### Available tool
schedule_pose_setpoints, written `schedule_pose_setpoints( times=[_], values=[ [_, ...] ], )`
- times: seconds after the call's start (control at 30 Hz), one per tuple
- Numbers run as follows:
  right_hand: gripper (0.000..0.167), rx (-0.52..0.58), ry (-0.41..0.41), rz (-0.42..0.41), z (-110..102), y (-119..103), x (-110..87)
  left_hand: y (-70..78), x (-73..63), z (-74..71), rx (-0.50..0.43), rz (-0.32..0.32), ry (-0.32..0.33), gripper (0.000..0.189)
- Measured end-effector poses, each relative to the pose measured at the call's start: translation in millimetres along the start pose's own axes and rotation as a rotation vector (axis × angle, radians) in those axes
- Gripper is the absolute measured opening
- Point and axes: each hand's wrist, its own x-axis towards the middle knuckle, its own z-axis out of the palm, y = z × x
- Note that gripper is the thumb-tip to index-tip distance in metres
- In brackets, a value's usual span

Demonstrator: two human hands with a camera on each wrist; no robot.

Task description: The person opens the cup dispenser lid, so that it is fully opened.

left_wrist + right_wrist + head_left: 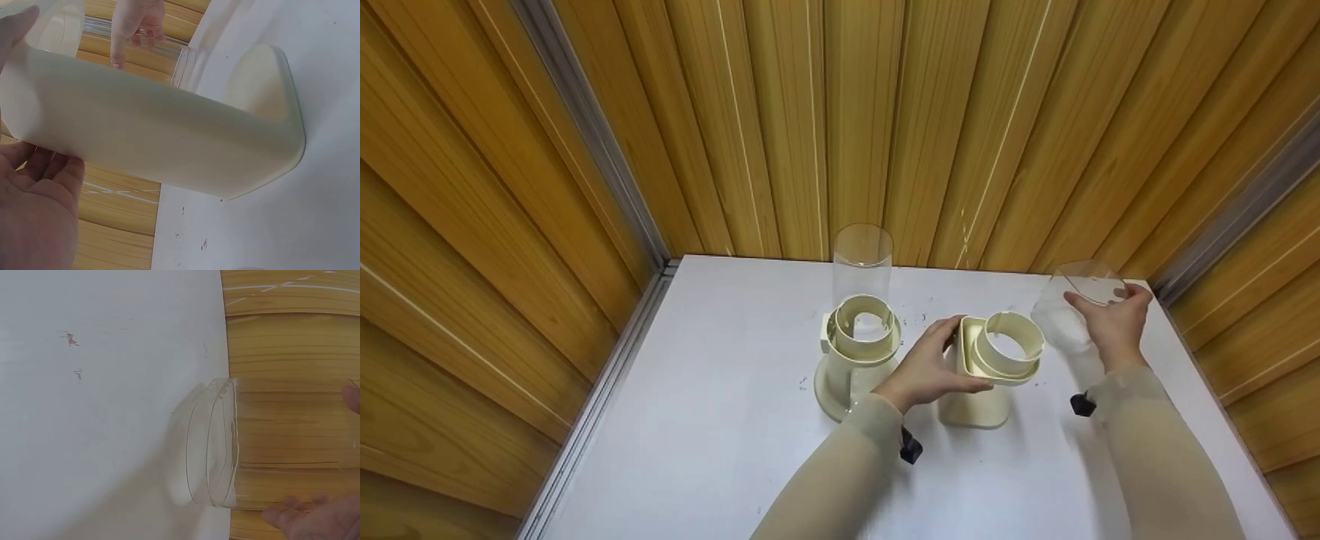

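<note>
My left hand (926, 373) grips the upper part of a cream plastic stand (975, 411), thumb on the near side and fingers round the far side. That stand has a round ring (1011, 345) at its top and a flat foot on the table; its smooth column (146, 124) fills the left wrist view. Over the back right of the table, my right hand (1116, 326) holds a clear cylindrical container (292, 439) between thumb and fingers. In the right wrist view its lower end is close to the tabletop; whether it touches cannot be told.
A second cream stand (834, 386), also topped by a ring, is left of the gripped one. Behind it rises another clear cylinder (862, 244). The white table (697, 420) meets wood-patterned walls (780, 127) at its back edge, with a metal rail (607, 390) on the left.
</note>
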Motion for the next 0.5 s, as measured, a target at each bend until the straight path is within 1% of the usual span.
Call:
schedule_pose_setpoints(
  times=[0.13, 0.27, 0.37, 0.5],
  values=[
    [0.127, 0.017, 0.009, -0.002, 2.8, 3.5, 1.3, -0.4, 0.4, 0.5, 0.000, 0.004, 0.001, 0.112],
    [0.127, 0.039, 0.014, -0.003, 5.7, 7.8, 2.1, -0.4, 0.7, 1.1, 0.006, 0.006, -0.002, 0.114],
    [0.129, 0.055, 0.013, 0.013, 8.2, 11.4, 2.9, -0.3, 0.3, 1.1, 0.010, -0.002, -0.004, 0.117],
    [0.131, 0.077, 0.021, 0.036, 12.5, 14.6, 3.2, 0.3, -0.4, 0.4, 0.006, -0.010, -0.001, 0.115]
  ],
)
